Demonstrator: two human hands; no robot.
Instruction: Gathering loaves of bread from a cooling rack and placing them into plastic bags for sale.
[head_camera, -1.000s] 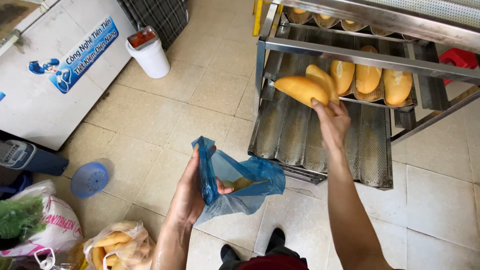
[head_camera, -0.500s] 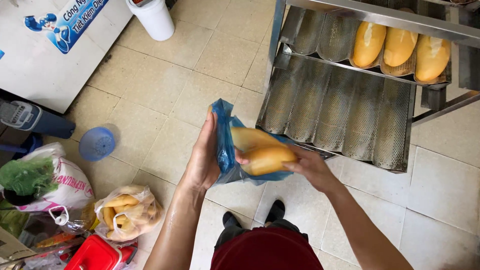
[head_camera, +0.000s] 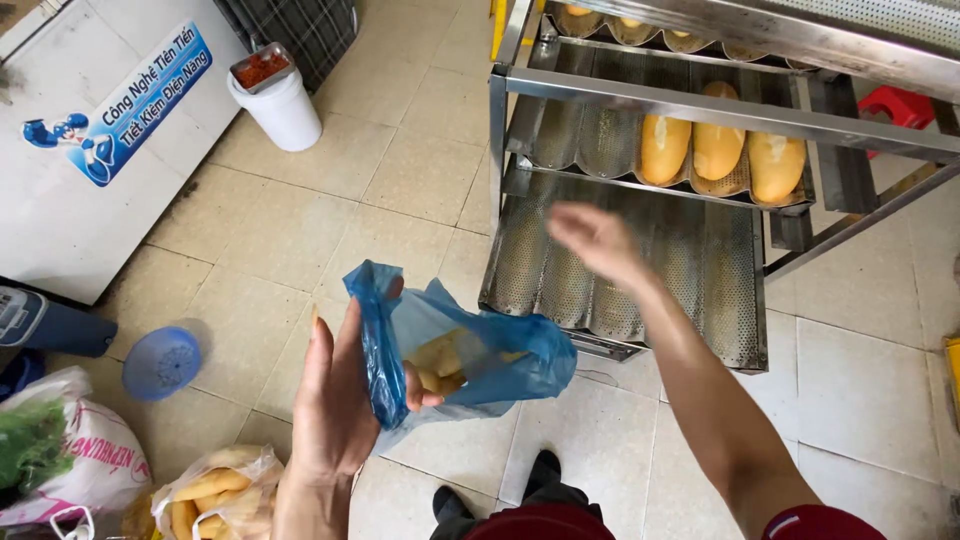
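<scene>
— Gripped at its rim, that blue plastic bag (head_camera: 470, 350) is: the left hand (head_camera: 335, 400) has its thumb hooked inside the opening and its fingers flat along the outside, so the plastic is pinched between them and the mouth stays wide.

— And what sits in the bag?

— Pale golden bread loaves (head_camera: 445, 362), showing through the opening, low in the bag.

— The other hand?

— Bare. The right hand (head_camera: 598, 240) is blurred, fingers loosely spread and closed on nothing, up in front of the lower perforated metal tray (head_camera: 700, 270), well above the bag and apart from it.

— What lies nearest the person?

— Dark shoes (head_camera: 545, 478) on the beige tiled floor (head_camera: 400, 170), just below the bag. At the bottom left, a clear bag of more bread loaves (head_camera: 205, 495) and a white sack with green leaves (head_camera: 50, 460).

— Further out?

— A small blue strainer (head_camera: 160, 362) on the tiles to the left, and beyond it a white chest cabinet (head_camera: 90, 190). Straight ahead is the metal rack (head_camera: 720, 110): its lower wavy tray has nothing on it, and the shelf above carries three baked loaves (head_camera: 718, 152) side by side in the grooves.

— And farthest?

— A white bucket (head_camera: 280, 105) with a small tray of something red on top, near the cabinet's corner, and a red stool (head_camera: 895, 105) behind the rack on the right.
</scene>
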